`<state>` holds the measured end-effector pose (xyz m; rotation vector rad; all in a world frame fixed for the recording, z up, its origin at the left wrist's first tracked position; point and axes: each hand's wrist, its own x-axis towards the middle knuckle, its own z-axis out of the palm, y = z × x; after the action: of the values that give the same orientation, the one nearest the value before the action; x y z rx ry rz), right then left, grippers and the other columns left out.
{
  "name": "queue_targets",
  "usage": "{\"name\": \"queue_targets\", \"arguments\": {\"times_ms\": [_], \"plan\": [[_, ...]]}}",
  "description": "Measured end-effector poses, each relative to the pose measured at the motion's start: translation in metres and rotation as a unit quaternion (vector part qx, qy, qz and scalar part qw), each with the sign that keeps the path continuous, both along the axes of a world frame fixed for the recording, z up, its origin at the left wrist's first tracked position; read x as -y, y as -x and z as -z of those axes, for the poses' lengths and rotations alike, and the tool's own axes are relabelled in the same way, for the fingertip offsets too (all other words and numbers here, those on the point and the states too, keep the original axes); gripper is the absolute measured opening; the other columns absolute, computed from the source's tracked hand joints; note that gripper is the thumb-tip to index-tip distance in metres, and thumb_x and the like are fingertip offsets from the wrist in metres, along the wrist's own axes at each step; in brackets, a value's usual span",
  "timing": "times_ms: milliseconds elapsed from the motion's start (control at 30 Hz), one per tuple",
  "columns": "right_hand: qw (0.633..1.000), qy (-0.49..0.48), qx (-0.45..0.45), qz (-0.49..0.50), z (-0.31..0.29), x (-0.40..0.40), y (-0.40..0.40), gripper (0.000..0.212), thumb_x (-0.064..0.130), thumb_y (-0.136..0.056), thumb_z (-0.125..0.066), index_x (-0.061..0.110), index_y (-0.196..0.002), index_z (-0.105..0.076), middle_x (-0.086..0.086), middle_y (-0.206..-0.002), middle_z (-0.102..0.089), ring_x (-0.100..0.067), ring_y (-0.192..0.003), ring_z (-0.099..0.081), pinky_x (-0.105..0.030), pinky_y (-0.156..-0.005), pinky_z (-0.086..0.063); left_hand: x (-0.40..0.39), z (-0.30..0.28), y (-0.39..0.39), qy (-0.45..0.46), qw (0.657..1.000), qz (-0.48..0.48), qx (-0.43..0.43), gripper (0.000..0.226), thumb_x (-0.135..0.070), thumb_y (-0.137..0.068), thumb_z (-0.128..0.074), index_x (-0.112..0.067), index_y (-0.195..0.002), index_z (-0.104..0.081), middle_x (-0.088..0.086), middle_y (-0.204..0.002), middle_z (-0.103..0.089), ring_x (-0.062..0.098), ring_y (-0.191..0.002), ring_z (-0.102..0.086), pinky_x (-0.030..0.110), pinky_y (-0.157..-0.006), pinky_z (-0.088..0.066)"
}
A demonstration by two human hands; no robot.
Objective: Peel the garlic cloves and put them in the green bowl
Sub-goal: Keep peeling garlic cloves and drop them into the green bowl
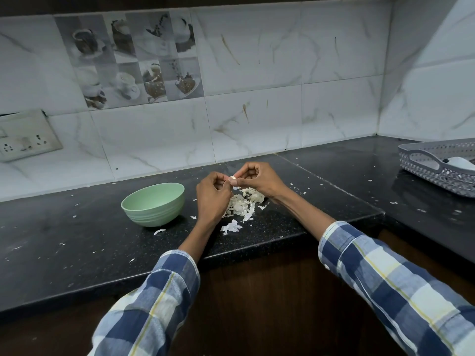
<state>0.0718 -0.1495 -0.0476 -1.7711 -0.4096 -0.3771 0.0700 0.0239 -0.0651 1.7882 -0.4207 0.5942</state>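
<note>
Pinching one small garlic clove [233,179] between the fingertips, the left hand [213,195] and the right hand [257,179] meet above the black counter [308,201], fingers curled around it. A thin strip of skin hangs down from the clove. Directly under the hands lies a heap of white garlic peels [244,204]. To the left of the grip, just beside the left hand, stands the green bowl [153,203]. Far to the right of the grip sits a grey basket [437,168].

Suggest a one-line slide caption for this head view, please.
Both hands, left hand and right hand, pinch a garlic clove above a peel pile, beside the green bowl.
</note>
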Motion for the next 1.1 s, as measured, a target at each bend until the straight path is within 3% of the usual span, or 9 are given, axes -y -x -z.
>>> {"name": "queue_targets", "arguments": {"times_ms": [133, 400, 500, 600, 733, 900, 1033, 1100], "plan": [[1.0, -0.015, -0.01, -0.007, -0.001, 0.0, -0.0012, 0.035, 0.014, -0.074, -0.092, 0.006, -0.101, -0.072, 0.006, -0.087, -0.075, -0.008, -0.082, -0.069, -0.028, -0.082, -0.06, 0.0008, -0.0003, 0.0009, -0.001, 1.0, 0.012, -0.01, 0.008, -0.019, -0.097, -0.072, -0.013, -0.093, -0.07, 0.003, -0.083, -0.075, 0.01, -0.063, -0.073, 0.035, -0.066, -0.062], [0.999, -0.029, -0.025, -0.01, 0.0, 0.0019, -0.0026, 0.033, 0.015, -0.074, -0.091, 0.008, -0.103, -0.076, -0.001, -0.095, -0.076, -0.015, -0.089, -0.068, -0.035, -0.089, -0.059, 0.0004, 0.0007, 0.0004, 0.019, 0.996, 0.064, -0.051, 0.013, -0.021, -0.099, -0.07, -0.009, -0.096, -0.065, 0.005, -0.089, -0.073, 0.008, -0.065, -0.069, 0.033, -0.064, -0.06], [0.998, -0.039, -0.042, -0.008, 0.0006, 0.0021, -0.0038, 0.032, 0.015, -0.079, -0.088, 0.004, -0.107, -0.078, -0.006, -0.098, -0.079, -0.014, -0.088, -0.071, -0.028, -0.084, -0.06, 0.0, 0.0015, -0.0002, 0.01, 0.997, 0.064, -0.049, 0.008, -0.014, -0.101, -0.063, -0.012, -0.093, -0.063, 0.006, -0.085, -0.072, 0.008, -0.064, -0.068, 0.034, -0.065, -0.06], [0.99, -0.119, -0.073, -0.02, -0.0012, 0.0045, -0.004, 0.029, 0.009, -0.087, -0.08, -0.003, -0.113, -0.073, -0.012, -0.104, -0.078, -0.015, -0.091, -0.072, -0.021, -0.08, -0.059, -0.0015, 0.0026, -0.002, -0.002, 0.997, 0.064, -0.04, 0.014, -0.009, -0.102, -0.055, -0.015, -0.091, -0.062, 0.006, -0.082, -0.071, 0.012, -0.066, -0.068, 0.042, -0.07, -0.06], [0.96, -0.246, -0.112, -0.074, -0.0062, 0.0091, -0.003, 0.022, -0.006, -0.094, -0.066, -0.009, -0.115, -0.068, -0.019, -0.12, -0.072, -0.021, -0.098, -0.076, -0.027, -0.085, -0.062, 0.0001, 0.0057, -0.0041, -0.038, 0.999, 0.036, -0.012, 0.012, -0.015, -0.102, -0.058, -0.021, -0.095, -0.066, 0.0, -0.086, -0.073, 0.009, -0.066, -0.07, 0.05, -0.077, -0.064], [0.973, -0.197, -0.102, -0.069, -0.0043, 0.0046, -0.0006, 0.021, -0.006, -0.09, -0.069, 0.0, -0.11, -0.073, -0.014, -0.111, -0.076, -0.021, -0.096, -0.076, -0.024, -0.081, -0.062, -0.0006, 0.0054, -0.0017, -0.082, 0.995, -0.013, 0.046, 0.021, -0.019, -0.1, -0.062, -0.032, -0.103, -0.078, -0.012, -0.086, -0.076, 0.007, -0.071, -0.071, 0.045, -0.074, -0.063], [0.983, -0.16, -0.084, -0.042, -0.0038, 0.0042, -0.0018, 0.031, -0.003, -0.085, -0.077, 0.0, -0.115, -0.071, -0.013, -0.105, -0.077, -0.023, -0.095, -0.075, -0.03, -0.086, -0.062, -0.0027, 0.0057, -0.0008, -0.089, 0.994, -0.032, 0.059, 0.006, -0.03, -0.089, -0.081, -0.031, -0.091, -0.075, -0.016, -0.077, -0.073, -0.001, -0.071, -0.069, 0.038, -0.071, -0.063], [0.985, -0.15, -0.081, -0.034, -0.0034, 0.0043, -0.0023, 0.035, -0.002, -0.081, -0.081, -0.003, -0.115, -0.07, -0.015, -0.105, -0.077, -0.024, -0.094, -0.075, -0.031, -0.086, -0.062, -0.0037, 0.0061, -0.0019, -0.089, 0.994, -0.034, 0.055, 0.006, -0.031, -0.092, -0.079, -0.027, -0.088, -0.077, -0.013, -0.073, -0.074, 0.001, -0.067, -0.07, 0.039, -0.072, -0.063]]}}
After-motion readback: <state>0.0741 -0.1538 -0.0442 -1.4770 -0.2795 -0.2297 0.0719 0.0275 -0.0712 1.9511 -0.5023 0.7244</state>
